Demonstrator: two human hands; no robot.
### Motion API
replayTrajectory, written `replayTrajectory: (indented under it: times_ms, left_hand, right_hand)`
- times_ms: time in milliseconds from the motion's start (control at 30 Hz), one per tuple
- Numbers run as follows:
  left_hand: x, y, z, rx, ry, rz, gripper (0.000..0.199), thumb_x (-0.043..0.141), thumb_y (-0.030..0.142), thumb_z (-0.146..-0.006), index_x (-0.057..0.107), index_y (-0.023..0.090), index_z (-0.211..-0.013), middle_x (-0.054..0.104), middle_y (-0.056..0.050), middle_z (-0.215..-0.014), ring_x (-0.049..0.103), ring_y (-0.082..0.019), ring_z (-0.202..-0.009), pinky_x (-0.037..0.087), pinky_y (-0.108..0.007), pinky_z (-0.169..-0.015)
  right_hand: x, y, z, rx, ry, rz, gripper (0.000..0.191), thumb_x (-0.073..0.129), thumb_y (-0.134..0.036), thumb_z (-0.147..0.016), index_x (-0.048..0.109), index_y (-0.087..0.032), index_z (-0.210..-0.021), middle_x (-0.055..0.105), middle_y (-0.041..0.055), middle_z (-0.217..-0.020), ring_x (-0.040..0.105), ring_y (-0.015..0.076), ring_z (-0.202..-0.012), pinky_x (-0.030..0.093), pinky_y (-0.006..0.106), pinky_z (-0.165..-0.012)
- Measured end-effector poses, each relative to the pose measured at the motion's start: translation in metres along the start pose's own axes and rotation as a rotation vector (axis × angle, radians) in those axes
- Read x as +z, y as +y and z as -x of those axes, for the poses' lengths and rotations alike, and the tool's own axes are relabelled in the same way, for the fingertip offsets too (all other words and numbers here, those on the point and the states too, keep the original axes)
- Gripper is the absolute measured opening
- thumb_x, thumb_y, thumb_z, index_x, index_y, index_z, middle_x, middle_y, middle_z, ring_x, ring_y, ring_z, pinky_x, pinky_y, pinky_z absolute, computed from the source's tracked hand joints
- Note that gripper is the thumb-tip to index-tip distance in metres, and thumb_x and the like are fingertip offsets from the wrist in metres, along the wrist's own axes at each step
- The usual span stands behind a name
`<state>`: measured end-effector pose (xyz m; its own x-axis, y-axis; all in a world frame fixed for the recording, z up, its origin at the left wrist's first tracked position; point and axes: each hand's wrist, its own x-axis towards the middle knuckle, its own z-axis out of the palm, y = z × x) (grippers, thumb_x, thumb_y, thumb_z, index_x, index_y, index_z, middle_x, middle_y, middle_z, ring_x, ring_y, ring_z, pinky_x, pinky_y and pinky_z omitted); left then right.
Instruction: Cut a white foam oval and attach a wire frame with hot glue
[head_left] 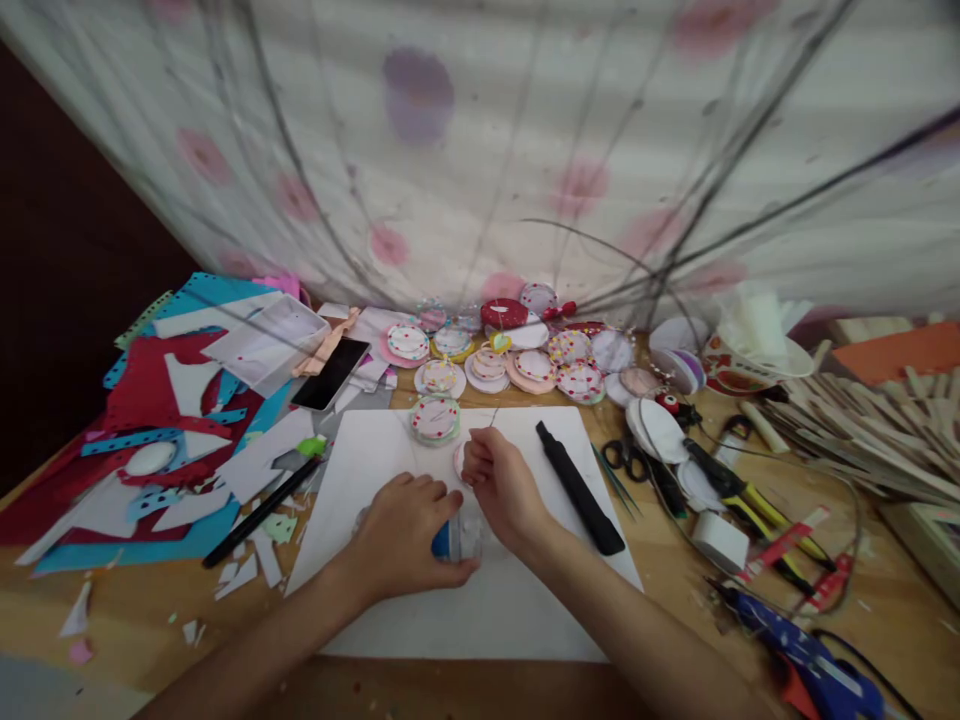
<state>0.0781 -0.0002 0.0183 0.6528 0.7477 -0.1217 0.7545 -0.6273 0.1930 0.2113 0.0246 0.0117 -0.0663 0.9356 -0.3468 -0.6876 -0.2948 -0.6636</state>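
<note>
The left hand [405,530] grips a clear container [469,535] with a blue part, above a white sheet [450,625] on the desk [150,620]. The right hand [506,490] is raised just beside it, fingers [480,452] curled together near a small beaded disc [435,420]. More paper discs [532,368] crowd the far edge. A phone [331,375] and paper scraps [191,385] lie left; scissors [628,458], pliers [750,515] and a blue glue gun [802,640] lie right.

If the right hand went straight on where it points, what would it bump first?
Probably the pale round piece partly hidden beside the right hand, then the red-dotted disc beyond. The hand's height above the white sheet is unclear, so it might pass over both.
</note>
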Motion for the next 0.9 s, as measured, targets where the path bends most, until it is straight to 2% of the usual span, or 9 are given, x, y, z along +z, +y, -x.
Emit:
replayTrajectory:
  times_ms: [100,200,300,400,533,633,733,800,900]
  left_hand:
    - [-0.003,-0.004,-0.006,-0.007,0.017,0.101,0.045,0.063,0.057,-0.066,0.064,0.019,-0.090,0.065,-0.007,-0.092,0.057,-0.028,-0.091,0.042,-0.040,-0.078]
    - [-0.004,-0.008,-0.011,-0.074,-0.053,0.253,0.048,0.064,0.058,-0.066,0.065,0.020,-0.095,0.066,-0.007,-0.095,0.059,-0.026,-0.089,0.045,-0.035,-0.075]
    - [-0.002,-0.012,-0.015,-0.162,-0.119,0.371,0.058,0.066,0.060,-0.061,0.063,0.022,-0.104,0.066,-0.007,-0.105,0.061,-0.028,-0.095,0.047,-0.035,-0.077]
    - [-0.001,-0.014,-0.019,-0.195,-0.174,0.441,0.064,0.068,0.060,-0.058,0.060,0.025,-0.112,0.066,-0.006,-0.111,0.061,-0.029,-0.098,0.047,-0.035,-0.079]
    - [0.000,-0.016,-0.022,-0.181,-0.202,0.498,0.060,0.068,0.058,-0.058,0.060,0.029,-0.110,0.067,-0.001,-0.109,0.063,-0.027,-0.097,0.047,-0.033,-0.079]
    - [0.002,-0.018,-0.022,-0.167,-0.193,0.500,0.060,0.067,0.059,-0.060,0.058,0.031,-0.112,0.067,0.000,-0.109,0.062,-0.027,-0.099,0.046,-0.034,-0.082]
    - [0.003,-0.020,-0.021,-0.178,-0.172,0.493,0.059,0.066,0.061,-0.060,0.059,0.032,-0.112,0.067,0.000,-0.109,0.062,-0.027,-0.098,0.046,-0.035,-0.081]
    - [0.003,-0.021,-0.021,-0.181,-0.167,0.506,0.056,0.066,0.061,-0.060,0.060,0.034,-0.109,0.068,0.002,-0.106,0.063,-0.026,-0.096,0.046,-0.034,-0.078]
    - [0.003,-0.022,-0.023,-0.174,-0.169,0.517,0.053,0.066,0.061,-0.060,0.062,0.034,-0.105,0.069,0.002,-0.102,0.063,-0.025,-0.092,0.046,-0.033,-0.076]
  right_hand:
    - [0.001,0.009,0.000,-0.034,0.010,0.001,0.033,0.057,-0.024,-0.071,0.030,-0.022,-0.053,0.020,-0.0099,-0.050,0.014,0.0085,-0.047,0.016,0.028,-0.046]
    - [-0.002,0.010,0.001,-0.054,0.017,-0.002,0.034,0.058,-0.024,-0.071,0.029,-0.022,-0.054,0.019,-0.0098,-0.051,0.013,0.0088,-0.048,0.017,0.027,-0.047]
    - [-0.004,0.008,0.002,-0.047,0.001,0.016,0.035,0.058,-0.023,-0.072,0.028,-0.022,-0.053,0.018,-0.0093,-0.052,0.014,0.0092,-0.048,0.019,0.027,-0.047]
    - [-0.005,0.005,0.003,-0.016,-0.049,0.033,0.037,0.056,-0.024,-0.074,0.027,-0.022,-0.052,0.017,-0.0087,-0.052,0.015,0.0097,-0.049,0.022,0.027,-0.048]
    - [-0.009,0.004,0.001,0.015,-0.143,0.088,0.036,0.052,-0.029,-0.079,0.030,-0.022,-0.052,0.021,-0.0076,-0.051,0.023,0.0104,-0.050,0.028,0.027,-0.051]
    - [-0.015,0.001,-0.002,-0.118,-0.165,0.298,0.032,0.047,-0.032,-0.084,0.039,-0.020,-0.055,0.038,-0.0038,-0.056,0.039,0.0123,-0.058,0.036,0.028,-0.060]
    - [-0.023,-0.009,0.000,-0.267,-0.162,0.576,0.019,0.049,-0.027,-0.084,0.055,-0.020,-0.068,0.056,0.0004,-0.075,0.052,0.0154,-0.080,0.039,0.030,-0.079]
    - [-0.030,-0.018,0.006,-0.274,-0.169,0.719,0.008,0.052,-0.024,-0.082,0.060,-0.021,-0.083,0.061,0.0011,-0.089,0.054,0.0168,-0.092,0.038,0.032,-0.087]
    - [-0.044,-0.027,0.020,-0.262,-0.229,0.930,0.019,0.054,-0.024,-0.082,0.058,-0.024,-0.100,0.060,0.0028,-0.106,0.054,0.0186,-0.103,0.039,0.035,-0.091]
